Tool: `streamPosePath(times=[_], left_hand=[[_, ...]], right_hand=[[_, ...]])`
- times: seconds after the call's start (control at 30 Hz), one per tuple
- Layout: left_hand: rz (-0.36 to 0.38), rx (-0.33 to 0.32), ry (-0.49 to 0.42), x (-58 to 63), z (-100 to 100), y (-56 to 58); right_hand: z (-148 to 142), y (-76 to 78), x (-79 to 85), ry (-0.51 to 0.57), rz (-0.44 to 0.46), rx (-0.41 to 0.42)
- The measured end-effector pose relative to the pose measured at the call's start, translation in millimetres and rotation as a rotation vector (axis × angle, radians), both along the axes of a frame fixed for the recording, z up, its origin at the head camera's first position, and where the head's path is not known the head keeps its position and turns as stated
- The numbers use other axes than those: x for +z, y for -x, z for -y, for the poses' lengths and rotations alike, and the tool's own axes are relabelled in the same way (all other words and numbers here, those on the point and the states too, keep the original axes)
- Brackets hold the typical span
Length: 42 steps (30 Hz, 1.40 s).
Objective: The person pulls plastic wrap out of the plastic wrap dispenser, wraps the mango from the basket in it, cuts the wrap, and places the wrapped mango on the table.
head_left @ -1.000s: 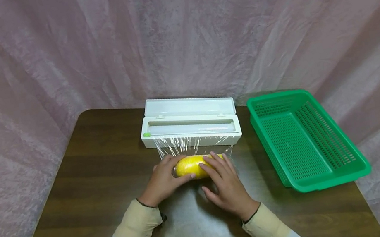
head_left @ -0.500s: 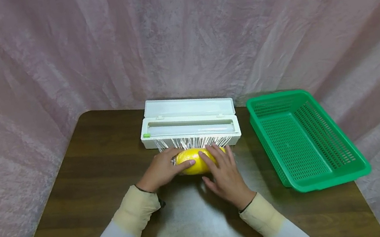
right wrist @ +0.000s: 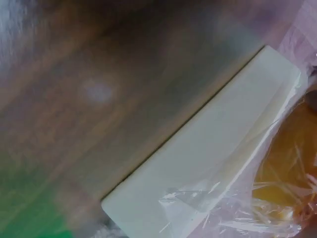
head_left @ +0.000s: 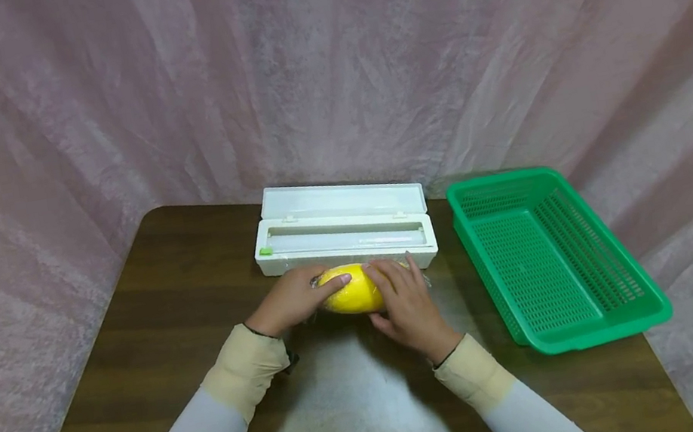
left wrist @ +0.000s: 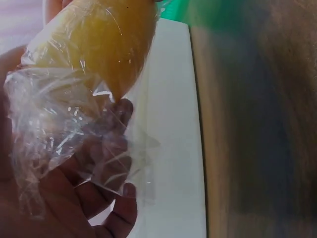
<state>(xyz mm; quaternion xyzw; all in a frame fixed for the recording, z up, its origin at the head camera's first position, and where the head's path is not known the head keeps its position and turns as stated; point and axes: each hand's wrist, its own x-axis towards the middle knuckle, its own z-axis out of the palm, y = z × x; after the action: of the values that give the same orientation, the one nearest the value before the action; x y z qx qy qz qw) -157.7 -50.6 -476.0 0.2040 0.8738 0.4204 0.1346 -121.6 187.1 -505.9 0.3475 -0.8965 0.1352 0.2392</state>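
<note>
A yellow oval fruit [head_left: 352, 297] wrapped in clear cling film is held up at the front of the white cling film box [head_left: 288, 262]. My left hand [head_left: 288, 302] grips its left end, thumb over the top. My right hand [head_left: 409, 312] grips the right end with curled fingers. In the left wrist view, crumpled film [left wrist: 49, 129] bunches past the tapered end of the fruit, over the left fingers. Film also hangs about the fruit [right wrist: 287, 163] in the right wrist view. The fruit's underside is hidden in the head view.
The box lid [head_left: 344, 199] stands open behind a white roll [head_left: 343, 238], with a green slider [head_left: 266, 251] at the left end. To the right is a green perforated basket [head_left: 537, 268] on the brown wooden table [head_left: 153, 332]. A pink curtain [head_left: 320, 60] hangs behind.
Both hands have carried the fruit forward to the box while turning it. The stretched film strands between box and fruit have shortened and no longer show in the head view.
</note>
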Motion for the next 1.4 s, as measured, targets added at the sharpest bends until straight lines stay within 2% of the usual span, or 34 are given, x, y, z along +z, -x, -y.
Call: streamPosePath(times=[0.13, 0.27, 0.33, 0.43, 0.5, 0.57, 0.67, 0.8, 1.2, 1.4], left_hand=[[-0.040, 0.023, 0.047, 2.6, 1.9, -0.5], [-0.117, 0.062, 0.088, 6.9, 3.2, -3.6], [-0.204, 0.075, 0.112, 9.4, 2.0, -5.5], [-0.378, 0.080, 0.141, 12.4, -2.7, -8.0], [-0.487, 0.058, 0.168, 12.9, -6.9, -9.1], [-0.554, 0.030, 0.204, 11.5, -11.2, -10.1], [-0.574, -0.007, 0.276, 6.6, -16.4, -11.6], [-0.553, -0.009, 0.320, -1.5, -20.0, -12.1], [-0.606, 0.020, 0.334, -24.2, -20.3, -5.5], [-0.631, 0.039, 0.310, -31.5, -20.3, -3.2]], right_hand=[[-1.8, 5.0, 3.2, -0.024, 0.008, 0.022], [-3.9, 10.5, 6.8, -0.057, 0.050, 0.020], [-4.8, 13.5, 8.4, -0.071, 0.078, 0.019], [-5.1, 18.1, 11.6, -0.082, 0.123, 0.022], [-5.0, 21.6, 13.1, -0.074, 0.148, 0.036], [-4.6, 25.0, 13.6, -0.058, 0.170, 0.052], [-4.2, 29.9, 12.6, -0.024, 0.208, 0.084], [-4.2, 35.0, 9.5, -0.008, 0.245, 0.103], [-4.6, 42.3, 3.2, -0.021, 0.222, 0.076], [-6.4, 44.0, -2.1, 0.022, 0.212, 0.095]])
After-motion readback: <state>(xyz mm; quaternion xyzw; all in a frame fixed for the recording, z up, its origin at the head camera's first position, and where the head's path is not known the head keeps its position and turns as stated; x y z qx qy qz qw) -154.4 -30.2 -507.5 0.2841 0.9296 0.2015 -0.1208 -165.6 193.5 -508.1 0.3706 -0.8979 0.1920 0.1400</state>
